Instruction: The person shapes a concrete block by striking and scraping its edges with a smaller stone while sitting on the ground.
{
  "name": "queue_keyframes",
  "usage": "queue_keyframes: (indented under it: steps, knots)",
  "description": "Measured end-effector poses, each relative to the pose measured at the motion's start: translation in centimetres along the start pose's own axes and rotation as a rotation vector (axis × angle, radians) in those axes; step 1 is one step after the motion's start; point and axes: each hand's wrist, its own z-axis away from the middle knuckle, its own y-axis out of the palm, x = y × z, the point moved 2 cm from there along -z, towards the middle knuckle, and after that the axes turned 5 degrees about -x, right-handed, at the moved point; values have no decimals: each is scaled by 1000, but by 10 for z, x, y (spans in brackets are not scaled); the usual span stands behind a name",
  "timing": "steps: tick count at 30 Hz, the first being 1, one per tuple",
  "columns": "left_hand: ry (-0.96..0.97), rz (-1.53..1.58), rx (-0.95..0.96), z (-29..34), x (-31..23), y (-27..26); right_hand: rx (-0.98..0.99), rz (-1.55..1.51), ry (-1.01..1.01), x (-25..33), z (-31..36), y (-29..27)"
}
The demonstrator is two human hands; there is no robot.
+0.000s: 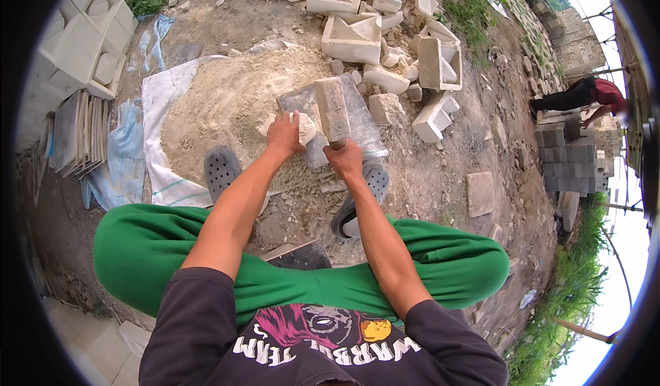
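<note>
My left hand (283, 136) is closed round a pale lump of stone (304, 127) at the edge of a heap of crushed stone (227, 104). In my right hand (344, 158) is the short handle of a mallet (333, 107) with a long, dusty, rectangular head. The mallet head is over a flat grey slab (356, 104), just right of the lump; whether it touches the slab I cannot tell. A white woven sheet (157, 135) lies under the heap, between and beyond my feet in grey clogs (221, 169).
Broken cream-coloured hollow blocks (350, 39) are piled ahead to the right. Thin boards (82, 131) and stacked pale blocks (86, 35) stand at left. A flat square stone (480, 193) lies at right. Farther right, a person (584, 97) bends over grey blocks (567, 156).
</note>
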Motion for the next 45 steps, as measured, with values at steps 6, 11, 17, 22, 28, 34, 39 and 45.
queue_keyframes:
  steps: [6, 11, 17, 22, 28, 34, 39, 45]
  knots:
    - [-29, -16, 95, 3, -3, -12, 240, 281, 211, -3, 1, -1]
    - [-29, -12, 78, -1, -4, -6, 226, 265, 162, 20, -15, -13]
    - [-42, -20, 92, 1, 0, -6, 124, 55, -7, 35, -26, -8]
    - [-18, -30, 120, -1, -4, -11, 264, 322, 134, -22, -23, 3]
    - [-44, -22, 104, 1, 1, -8, 390, 94, 356, -12, -18, -24]
    - [-41, 3, 141, 0, -3, -8, 32, 24, 268, -17, -8, -37]
    - [-33, 2, 128, 1, -3, -9, 9, -116, 187, -3, 0, -22]
    - [-30, -10, 138, 2, -15, -18, 154, 222, 270, -22, 9, -1]
